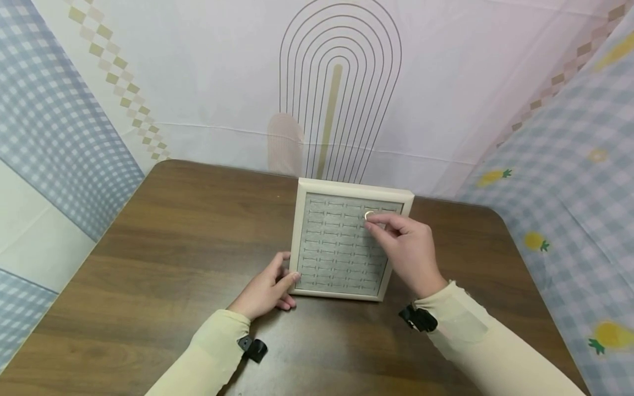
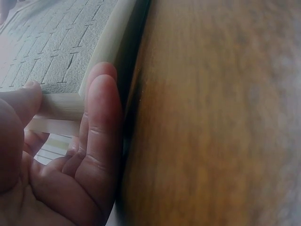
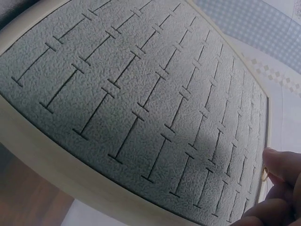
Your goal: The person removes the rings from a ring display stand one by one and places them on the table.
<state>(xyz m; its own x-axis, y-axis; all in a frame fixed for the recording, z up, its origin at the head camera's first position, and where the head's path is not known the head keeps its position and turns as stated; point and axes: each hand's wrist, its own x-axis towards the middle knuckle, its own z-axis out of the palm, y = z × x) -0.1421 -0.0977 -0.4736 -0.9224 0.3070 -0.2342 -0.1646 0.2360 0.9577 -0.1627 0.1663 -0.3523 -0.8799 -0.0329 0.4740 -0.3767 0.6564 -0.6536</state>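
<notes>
A ring display board (image 1: 342, 247) with a pale wooden frame and a grey padded face cut with rows of slits leans upright on the table. My left hand (image 1: 267, 286) grips its lower left corner, thumb on the front of the frame and fingers round the side and below. Between thumb and forefinger my right hand (image 1: 408, 247) pinches a thin gold ring (image 1: 369, 215), close in front of the upper right slits. In the right wrist view the ring (image 3: 265, 174) shows partly behind the thumb. The visible slits (image 3: 127, 136) hold no rings.
A brown wooden table (image 1: 188, 242) lies under the board. Behind it hangs a white patterned cloth (image 1: 208, 71), close to the board's top edge. Blue checked cloth (image 1: 569, 192) hangs along the right side, and more on the left.
</notes>
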